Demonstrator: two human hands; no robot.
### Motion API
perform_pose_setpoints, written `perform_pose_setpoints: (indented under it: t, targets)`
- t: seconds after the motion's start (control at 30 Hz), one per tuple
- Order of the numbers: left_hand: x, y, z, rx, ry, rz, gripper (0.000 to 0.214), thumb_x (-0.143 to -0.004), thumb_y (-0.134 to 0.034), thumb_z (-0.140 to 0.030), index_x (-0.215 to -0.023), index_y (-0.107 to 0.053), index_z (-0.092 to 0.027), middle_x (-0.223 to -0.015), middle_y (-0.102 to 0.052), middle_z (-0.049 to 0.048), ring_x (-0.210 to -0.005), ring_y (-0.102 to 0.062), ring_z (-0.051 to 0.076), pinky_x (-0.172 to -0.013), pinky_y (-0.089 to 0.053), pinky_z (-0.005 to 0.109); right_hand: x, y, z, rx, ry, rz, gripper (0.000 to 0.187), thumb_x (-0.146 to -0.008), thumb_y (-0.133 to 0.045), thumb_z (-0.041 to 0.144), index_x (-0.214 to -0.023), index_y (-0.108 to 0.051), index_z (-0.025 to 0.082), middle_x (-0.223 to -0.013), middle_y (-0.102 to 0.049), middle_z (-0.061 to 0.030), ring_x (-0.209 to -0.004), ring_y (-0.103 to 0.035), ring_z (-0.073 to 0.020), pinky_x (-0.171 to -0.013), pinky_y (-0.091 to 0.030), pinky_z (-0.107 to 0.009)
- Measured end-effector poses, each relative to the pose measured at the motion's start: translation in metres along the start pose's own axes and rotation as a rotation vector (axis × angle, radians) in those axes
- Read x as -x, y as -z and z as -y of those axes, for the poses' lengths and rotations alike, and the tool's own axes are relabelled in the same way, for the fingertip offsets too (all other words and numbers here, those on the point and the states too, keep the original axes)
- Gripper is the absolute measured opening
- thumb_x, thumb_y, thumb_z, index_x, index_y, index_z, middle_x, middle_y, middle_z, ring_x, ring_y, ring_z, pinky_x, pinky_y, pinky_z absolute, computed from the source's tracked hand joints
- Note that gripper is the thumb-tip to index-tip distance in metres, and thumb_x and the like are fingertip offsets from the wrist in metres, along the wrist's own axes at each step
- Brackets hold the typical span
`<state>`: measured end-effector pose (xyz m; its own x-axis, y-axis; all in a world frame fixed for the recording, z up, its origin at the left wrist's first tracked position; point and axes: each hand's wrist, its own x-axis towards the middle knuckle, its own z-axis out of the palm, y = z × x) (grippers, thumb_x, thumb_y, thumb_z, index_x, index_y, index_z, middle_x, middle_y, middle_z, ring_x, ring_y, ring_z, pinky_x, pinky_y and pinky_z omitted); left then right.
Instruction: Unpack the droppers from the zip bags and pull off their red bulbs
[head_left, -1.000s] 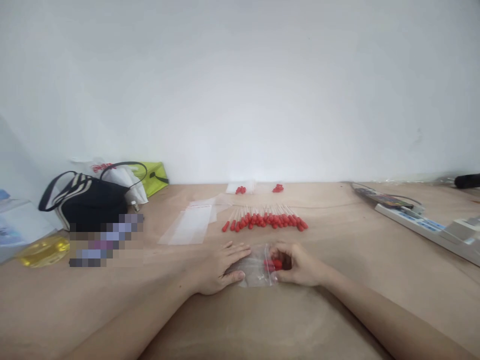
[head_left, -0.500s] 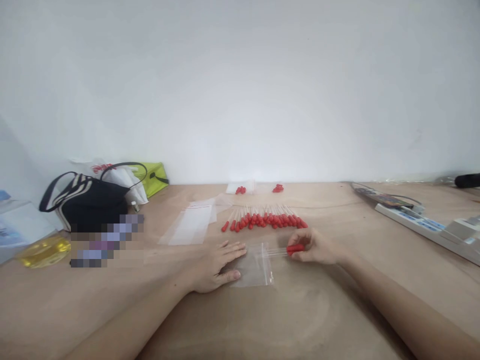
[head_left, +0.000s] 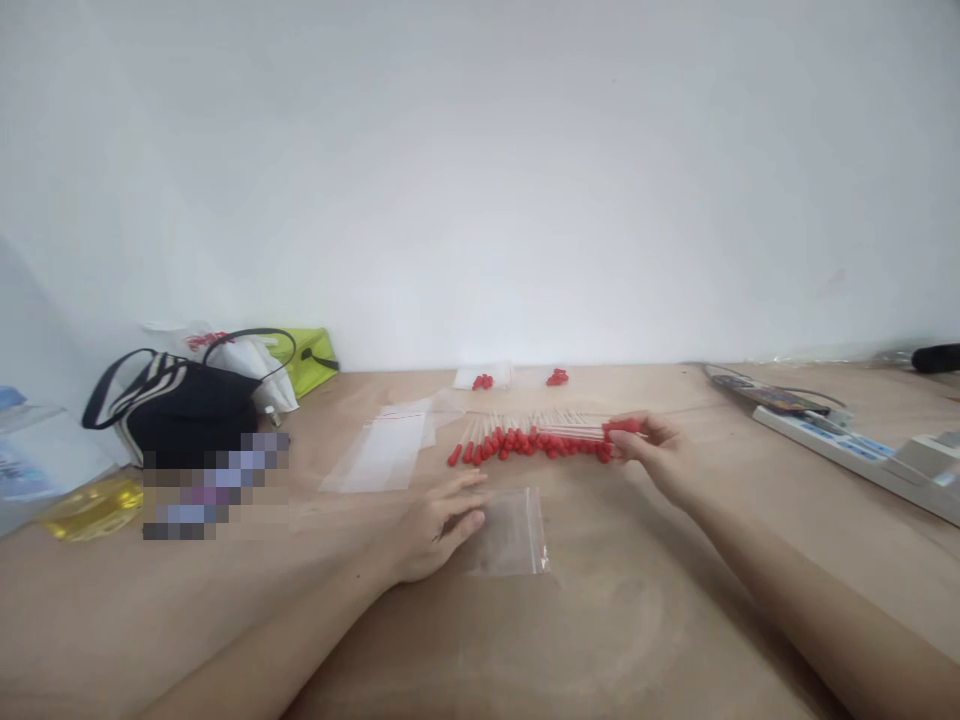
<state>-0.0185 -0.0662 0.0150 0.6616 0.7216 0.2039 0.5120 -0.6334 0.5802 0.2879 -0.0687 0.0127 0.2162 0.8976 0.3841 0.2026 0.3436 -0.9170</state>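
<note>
Behind the row of red-ended sticks [head_left: 517, 440] stands a big, plain white wall [head_left: 480, 180]. Under the row is the light brown table [head_left: 600, 640], which looks smooth, with soft streaks. Well to the left of the row sits a black bag [head_left: 195, 410] with pale stripes; it looks like soft cloth. Well to the right of the row lies a long, white power strip [head_left: 847, 455], hard and straight.

The row is made of thin, pale sticks with fat red ends. The red ends face the person, maybe so fingers can get at them. Just left of the row lie flat plastic bags [head_left: 379, 450], partly on top of each other.

In front of the row's left part is the left hand [head_left: 435, 525]. Its grip is loose and seems to hold nothing. At the row's right end is the right hand [head_left: 649, 445], its grip pinched around the red ends of a bunch of sticks [head_left: 611, 430], likely because those are fat and easy to squeeze.

In front of the row, by the left fingers, lies a clear zip bag [head_left: 506, 535], thin, shiny and flat. Perhaps the hand is there to keep it from sliding; I cannot tell if it presses down. The bunch's thin stems point sideways over the row.

Smallest are two red clumps [head_left: 482, 382] behind the row, near the wall.
</note>
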Motion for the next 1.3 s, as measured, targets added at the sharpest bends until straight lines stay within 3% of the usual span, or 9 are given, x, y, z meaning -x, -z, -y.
perform_pose_setpoints:
  t: [0.1,0.27,0.37,0.47,0.6,0.73,0.87,1.1,1.3]
  targets:
    - [-0.011,-0.015,-0.019,0.312,0.188,-0.124,0.031,-0.081,-0.047,-0.042,-0.092,-0.066,-0.02,-0.098,-0.065,0.005,-0.093,-0.058,0.02,-0.087,-0.045,0.034,0.023,-0.028,0.011,0.259,0.321,0.004,0.021,-0.074,-0.055,0.034,-0.088,-0.061,0.02,-0.074,-0.064,-0.0042,-0.06,-0.058,-0.0128,-0.053,-0.05,-0.025]
    - [-0.037,-0.033,-0.054,1.081,0.599,-0.042,0.027,-0.079,-0.053,-0.037,-0.085,-0.063,-0.012,-0.084,-0.066,0.0084,-0.077,-0.063,0.015,-0.075,-0.05,0.028,0.05,-0.047,0.015,0.671,0.987,0.249,0.029,-0.084,-0.039,0.015,-0.107,-0.056,0.02,-0.094,-0.063,-0.0095,-0.08,-0.061,-0.0152,-0.066,-0.051,-0.026]
    - [-0.045,-0.035,-0.06,1.206,0.686,-0.078,0.017,-0.075,-0.06,-0.028,-0.072,-0.061,-0.011,-0.069,-0.064,0.0051,-0.063,-0.061,0.011,-0.067,-0.05,0.024,0.054,-0.052,0.015,0.831,1.226,0.331,0.03,-0.085,-0.035,0.011,-0.107,-0.055,0.012,-0.093,-0.063,-0.014,-0.077,-0.061,-0.0177,-0.059,-0.051,-0.027]
    - [-0.044,-0.035,-0.055,1.186,0.767,-0.107,0.013,-0.07,-0.066,-0.023,-0.068,-0.059,-0.012,-0.063,-0.062,0.0015,-0.051,-0.056,0.007,-0.059,-0.049,0.022,0.054,-0.061,0.015,0.877,1.322,0.356,0.028,-0.085,-0.034,0.01,-0.104,-0.055,0.01,-0.09,-0.063,-0.014,-0.077,-0.061,-0.0183,-0.06,-0.051,-0.028]
    - [-0.046,-0.022,-0.038,1.088,0.74,-0.09,0.015,-0.067,-0.068,-0.024,-0.067,-0.058,-0.012,-0.059,-0.061,-0.0007,-0.05,-0.055,0.007,-0.056,-0.047,0.021,0.056,-0.067,0.013,0.834,1.236,0.384,0.031,-0.084,-0.034,0.011,-0.11,-0.051,0.013,-0.099,-0.061,-0.0124,-0.085,-0.059,-0.0179,-0.068,-0.051,-0.029]
    - [-0.069,0.015,-0.008,0.746,0.664,-0.066,0.019,-0.069,-0.065,-0.03,-0.07,-0.06,-0.012,-0.061,-0.065,0.0023,-0.058,-0.061,0.013,-0.059,-0.049,0.025,0.054,-0.061,0.011,0.779,0.907,0.389,0.033,-0.083,-0.039,0.017,-0.113,-0.051,0.017,-0.102,-0.059,-0.0109,-0.083,-0.058,-0.0169,-0.064,-0.049,-0.028]
    - [-0.102,0.045,0.025,0.616,0.732,-0.098,0.018,-0.058,-0.072,-0.023,-0.06,-0.058,-0.012,-0.051,-0.061,-0.0007,-0.055,-0.059,0.011,-0.058,-0.047,0.022,0.05,-0.053,0.013,0.575,0.607,0.496,0.03,-0.081,-0.048,0.03,-0.109,-0.054,0.021,-0.096,-0.059,-0.0076,-0.083,-0.054,-0.0163,-0.07,-0.046,-0.03]
    - [-0.134,0.039,0.056,0.476,0.855,-0.027,0.021,-0.049,-0.077,-0.018,-0.054,-0.058,-0.012,-0.051,-0.061,0.0004,-0.056,-0.059,0.013,-0.056,-0.046,0.023,0.052,-0.058,0.01,0.398,0.491,0.694,0.033,-0.078,-0.053,0.042,-0.104,-0.058,0.021,-0.1,-0.056,-0.0074,-0.09,-0.049,-0.0179,-0.081,-0.039,-0.035]
    - [-0.141,0.034,0.058,0.358,0.874,0.028,0.017,-0.07,-0.066,-0.024,-0.077,-0.06,-0.01,-0.076,-0.063,0.0031,-0.07,-0.06,0.014,-0.064,-0.049,0.028,0.053,-0.058,0.006,0.385,0.47,0.724,0.033,-0.077,-0.054,0.042,-0.101,-0.059,0.021,-0.097,-0.056,-0.0066,-0.089,-0.049,-0.0179,-0.081,-0.037,-0.035]
